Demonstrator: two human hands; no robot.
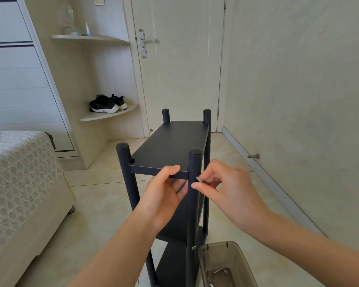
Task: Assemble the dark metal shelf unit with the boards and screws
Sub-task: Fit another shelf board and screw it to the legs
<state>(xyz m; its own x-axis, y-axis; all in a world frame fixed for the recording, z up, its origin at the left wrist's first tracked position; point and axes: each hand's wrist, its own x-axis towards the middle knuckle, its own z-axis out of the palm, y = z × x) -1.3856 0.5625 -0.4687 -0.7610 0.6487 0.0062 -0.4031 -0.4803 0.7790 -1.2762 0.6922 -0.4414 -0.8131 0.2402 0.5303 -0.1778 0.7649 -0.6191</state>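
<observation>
Pale tiles cover the floor [104, 204] of a bedroom, with a closed door [180, 69] at the far end, a bed [19, 172] on the left and shoes [106, 103] on a corner ledge. The unit [205, 183] stands upright in the middle on four posts.

The top board [170, 141] sits between the posts, and lower boards [174, 230] show beneath it. The left hand [164, 195] grips the board's near edge, thumb on top and fingers curled under. The right hand [230, 189] pinches a screw [199, 180] between thumb and fingertips, its tip touching the near right post [194, 204] at board height.

A screw head [193, 247] shows lower on that post, so the lower levels look fastened. This corner of the top board seems to be the step in hand. Whether the other three top corners are screwed cannot be told.

Spare screws [218, 271] lie in a clear bin [216, 243] at near right, which suggests some fastening is left.
</observation>
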